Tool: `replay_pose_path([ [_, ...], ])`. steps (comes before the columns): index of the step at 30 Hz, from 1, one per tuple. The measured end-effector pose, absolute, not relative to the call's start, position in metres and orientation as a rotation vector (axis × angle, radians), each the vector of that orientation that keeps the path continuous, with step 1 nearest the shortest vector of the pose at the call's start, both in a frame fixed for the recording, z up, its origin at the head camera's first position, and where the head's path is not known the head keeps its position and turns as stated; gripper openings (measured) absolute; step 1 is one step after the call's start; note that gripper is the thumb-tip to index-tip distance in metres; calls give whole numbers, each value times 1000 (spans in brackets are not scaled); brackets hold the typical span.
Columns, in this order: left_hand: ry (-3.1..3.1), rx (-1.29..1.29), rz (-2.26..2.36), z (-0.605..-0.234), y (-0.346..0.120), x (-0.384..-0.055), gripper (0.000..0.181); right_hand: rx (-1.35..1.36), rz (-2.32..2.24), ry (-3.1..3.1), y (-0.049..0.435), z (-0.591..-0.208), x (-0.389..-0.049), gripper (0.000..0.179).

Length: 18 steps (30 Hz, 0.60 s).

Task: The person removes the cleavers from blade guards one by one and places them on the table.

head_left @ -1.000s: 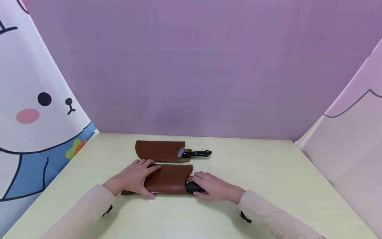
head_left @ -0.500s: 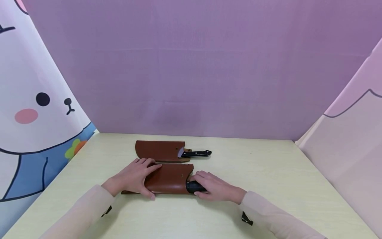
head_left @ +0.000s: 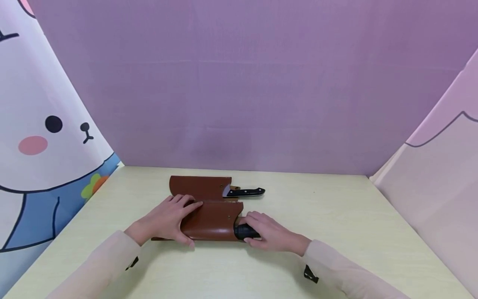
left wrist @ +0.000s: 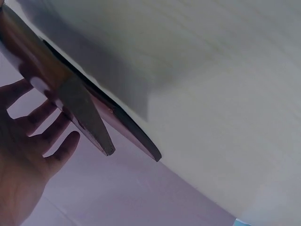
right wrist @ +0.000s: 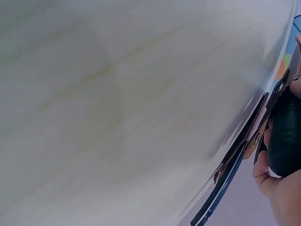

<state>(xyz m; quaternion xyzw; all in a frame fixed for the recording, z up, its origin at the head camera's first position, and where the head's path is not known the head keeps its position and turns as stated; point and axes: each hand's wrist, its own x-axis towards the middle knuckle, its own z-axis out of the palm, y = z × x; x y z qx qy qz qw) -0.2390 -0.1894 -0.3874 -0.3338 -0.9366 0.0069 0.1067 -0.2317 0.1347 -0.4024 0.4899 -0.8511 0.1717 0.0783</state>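
A brown leather knife sheath (head_left: 213,222) lies across the front, a black knife handle (head_left: 245,231) sticking out of its right end. My left hand (head_left: 164,220) grips the sheath's left part, thumb on the near edge and fingers at the far edge. Around the handle curls my right hand (head_left: 272,233); the right wrist view shows the handle's rounded butt (right wrist: 284,150) in it. The blade is hidden inside. Just behind lies a second brown sheath (head_left: 199,187), holding a knife with a black riveted handle (head_left: 248,192). In the left wrist view, fingers (left wrist: 56,155) spread along the front sheath (left wrist: 84,108).
The pale wooden table (head_left: 336,216) ends at a purple backdrop (head_left: 254,91). Patterned cloth panels (head_left: 56,162) flank the table on the left and, in pink and white, on the right (head_left: 440,174).
Both hands and the front sheath with its knife have shifted slightly away from me, so the sheath now overlaps the rear sheath's near edge in view. The rear knife has stayed put.
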Motion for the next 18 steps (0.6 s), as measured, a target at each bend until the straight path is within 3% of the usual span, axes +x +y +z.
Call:
replay_pose_path([
  [18,-2749,-961,7,-385,-186,-237,110,1482,498,-2448,138,-402,-230,28],
])
